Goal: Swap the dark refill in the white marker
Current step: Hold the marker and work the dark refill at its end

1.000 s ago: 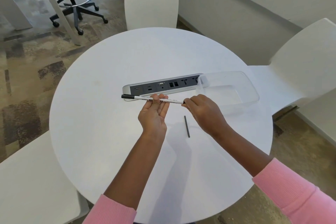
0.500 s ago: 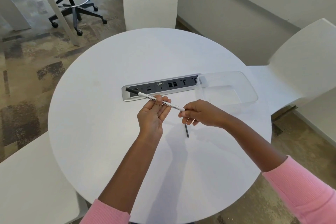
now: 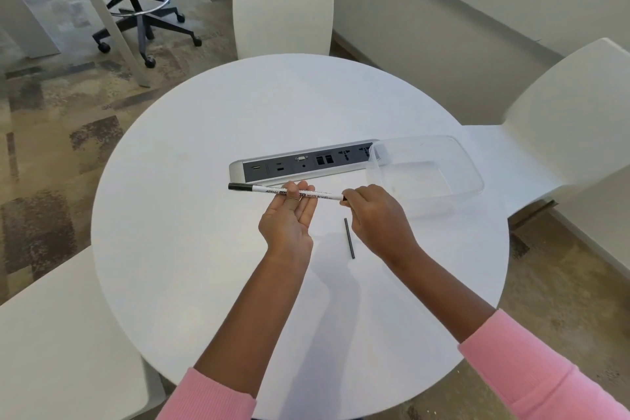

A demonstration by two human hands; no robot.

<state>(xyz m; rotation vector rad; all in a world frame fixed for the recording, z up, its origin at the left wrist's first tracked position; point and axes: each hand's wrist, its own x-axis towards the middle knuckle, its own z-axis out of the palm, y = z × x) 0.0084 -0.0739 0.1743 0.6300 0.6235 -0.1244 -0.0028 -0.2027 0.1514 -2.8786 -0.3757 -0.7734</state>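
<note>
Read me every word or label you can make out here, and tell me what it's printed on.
"WHITE BOARD": on the white marker.
"ADD": brand start on the marker; the rest is blurred.
Boxed black label on the marker: partly hidden by a finger, unreadable.
Markings on the socket panel: too small to read.

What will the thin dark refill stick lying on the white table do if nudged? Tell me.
The thin dark refill stick looks round and slim, so it would probably roll on the smooth white table. It lies straight, so it is likely stiff, and probably very light.

Bright even light, soft arm shadows on the white table [image 3: 204, 215], sharp focus, wide-angle bending at edges
</note>
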